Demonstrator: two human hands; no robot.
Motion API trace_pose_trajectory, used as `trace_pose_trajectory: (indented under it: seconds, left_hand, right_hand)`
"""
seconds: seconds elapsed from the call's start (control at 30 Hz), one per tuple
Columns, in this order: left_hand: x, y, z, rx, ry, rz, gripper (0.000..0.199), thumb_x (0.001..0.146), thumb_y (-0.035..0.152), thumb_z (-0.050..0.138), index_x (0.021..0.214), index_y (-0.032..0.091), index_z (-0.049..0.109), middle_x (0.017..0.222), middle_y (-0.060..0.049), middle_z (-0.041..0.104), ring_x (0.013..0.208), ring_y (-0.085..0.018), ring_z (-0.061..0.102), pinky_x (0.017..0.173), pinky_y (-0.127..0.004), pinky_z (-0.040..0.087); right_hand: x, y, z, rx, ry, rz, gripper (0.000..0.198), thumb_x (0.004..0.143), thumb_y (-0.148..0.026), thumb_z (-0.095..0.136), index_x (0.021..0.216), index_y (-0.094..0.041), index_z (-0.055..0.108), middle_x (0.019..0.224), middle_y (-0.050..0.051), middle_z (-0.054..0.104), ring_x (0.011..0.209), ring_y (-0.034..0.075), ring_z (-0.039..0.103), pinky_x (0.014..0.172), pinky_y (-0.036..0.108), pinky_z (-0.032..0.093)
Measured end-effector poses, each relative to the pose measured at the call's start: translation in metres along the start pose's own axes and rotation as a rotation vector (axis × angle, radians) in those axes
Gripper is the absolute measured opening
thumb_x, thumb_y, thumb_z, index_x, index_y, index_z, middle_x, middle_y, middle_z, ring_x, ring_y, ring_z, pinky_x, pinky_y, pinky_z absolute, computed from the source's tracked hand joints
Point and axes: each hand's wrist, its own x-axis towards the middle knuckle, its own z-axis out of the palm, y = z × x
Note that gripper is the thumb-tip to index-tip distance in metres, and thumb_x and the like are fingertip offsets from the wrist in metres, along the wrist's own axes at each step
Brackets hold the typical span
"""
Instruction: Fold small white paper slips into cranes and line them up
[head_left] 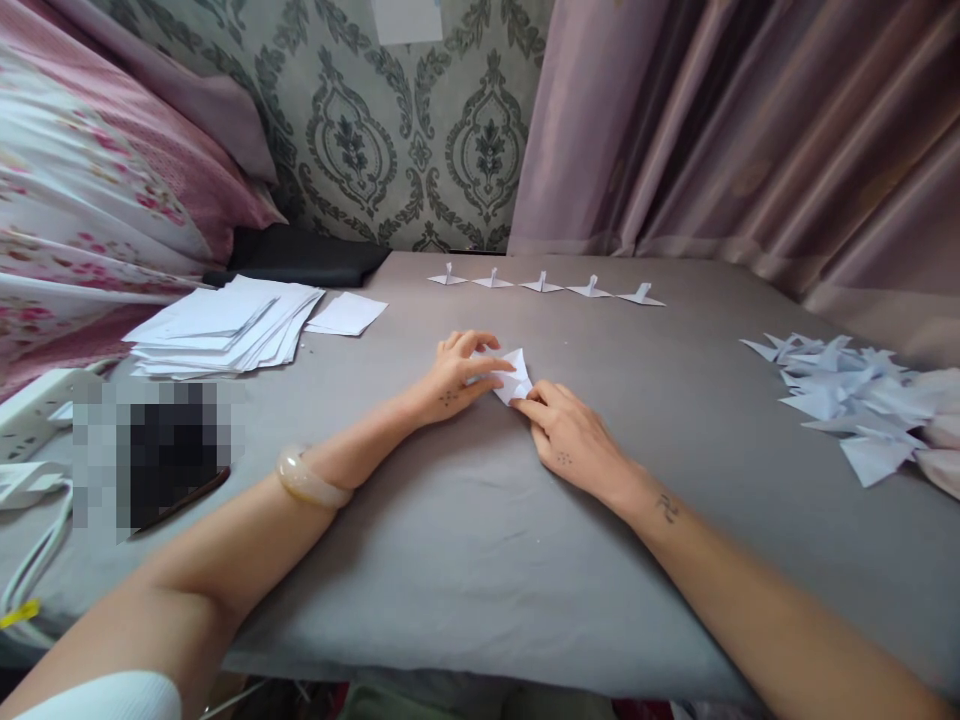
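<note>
A small white sheet of folded paper [517,372] lies on the grey cloth in front of me, between my two hands. My left hand [459,378] has its curled fingers and thumb on the paper's left side, covering part of it. At the lower right corner, the fingers of my right hand [562,425] pinch the paper's edge. Creases show on its surface, but the exact fold is partly hidden by the fingers.
Several folded paper figures [542,283] stand in a row at the back. A heap of similar ones [855,390] lies right. Stacked white paper [225,325], a single small stack [349,313], a blurred dark object [172,450] and a power strip [45,405] are left.
</note>
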Motion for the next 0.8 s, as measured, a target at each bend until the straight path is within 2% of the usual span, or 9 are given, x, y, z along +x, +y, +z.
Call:
trace_pose_trajectory:
  seconds: [0.07,0.13,0.2,0.27,0.4,0.63,0.7,0.8]
  left_hand:
    - [0.001,0.003,0.005,0.023,0.085,-0.026,0.035,0.087,0.040,0.057,0.117,0.022,0.058,0.115,-0.011,0.050,0.102,-0.022,0.048,0.093,-0.041,0.038]
    - [0.000,0.006,0.009,-0.004,0.117,-0.073,0.041,0.083,0.043,0.062,0.114,0.017,0.054,0.104,-0.010,0.053,0.091,-0.020,0.052,0.084,-0.036,0.044]
    - [-0.002,0.008,0.011,-0.067,0.092,-0.116,0.031,0.084,0.040,0.062,0.102,0.016,0.054,0.093,-0.006,0.055,0.079,-0.016,0.054,0.073,-0.030,0.047]
    - [-0.004,0.010,0.012,-0.120,0.068,-0.127,0.017,0.087,0.032,0.058,0.090,0.016,0.055,0.088,-0.004,0.056,0.075,-0.014,0.055,0.071,-0.027,0.047]
    - [-0.007,0.012,0.013,-0.201,0.079,-0.082,0.010,0.089,0.021,0.052,0.086,0.016,0.060,0.094,-0.006,0.062,0.080,-0.013,0.060,0.076,-0.026,0.050]
    - [-0.010,0.013,0.013,-0.174,-0.112,0.081,0.025,0.093,0.021,0.044,0.097,0.017,0.068,0.105,-0.009,0.067,0.094,-0.017,0.064,0.085,-0.028,0.050]
    - [-0.011,0.014,0.010,-0.127,-0.148,0.117,0.028,0.094,0.021,0.042,0.099,0.016,0.069,0.105,-0.010,0.068,0.097,-0.018,0.063,0.085,-0.029,0.050]
    - [-0.011,0.016,0.007,-0.069,-0.198,0.137,0.030,0.094,0.020,0.040,0.100,0.017,0.069,0.105,-0.010,0.068,0.098,-0.019,0.062,0.083,-0.029,0.050]
  right_hand:
    - [0.000,0.001,0.000,0.021,-0.004,0.004,0.040,0.086,-0.006,0.039,0.112,-0.023,0.064,0.101,0.008,0.058,0.091,0.019,0.052,0.072,0.030,0.044]
    - [0.000,0.001,-0.001,0.027,-0.014,0.007,0.041,0.087,-0.007,0.038,0.113,-0.024,0.064,0.101,0.008,0.057,0.090,0.019,0.052,0.072,0.030,0.044]
    - [0.000,0.001,-0.002,0.029,-0.031,0.010,0.041,0.087,-0.008,0.038,0.114,-0.025,0.064,0.101,0.008,0.057,0.090,0.020,0.052,0.072,0.031,0.045]
    - [0.000,0.000,-0.004,0.037,-0.045,0.007,0.041,0.088,-0.008,0.038,0.114,-0.025,0.064,0.101,0.008,0.057,0.091,0.020,0.051,0.073,0.031,0.045]
    - [-0.001,0.001,-0.007,0.065,-0.075,-0.005,0.039,0.088,-0.010,0.037,0.112,-0.024,0.065,0.103,0.009,0.056,0.093,0.021,0.051,0.077,0.032,0.046]
    - [-0.002,0.009,-0.015,0.212,-0.142,-0.029,0.036,0.090,-0.013,0.038,0.109,-0.022,0.067,0.102,0.009,0.058,0.097,0.020,0.054,0.084,0.034,0.046]
    - [-0.001,0.013,-0.016,0.298,-0.136,0.000,0.035,0.088,-0.013,0.040,0.106,-0.023,0.069,0.107,0.008,0.060,0.097,0.018,0.057,0.084,0.032,0.046]
    - [0.000,0.020,-0.015,0.418,-0.094,0.137,0.033,0.083,-0.011,0.044,0.094,-0.023,0.073,0.112,0.005,0.063,0.088,0.015,0.062,0.079,0.029,0.049]
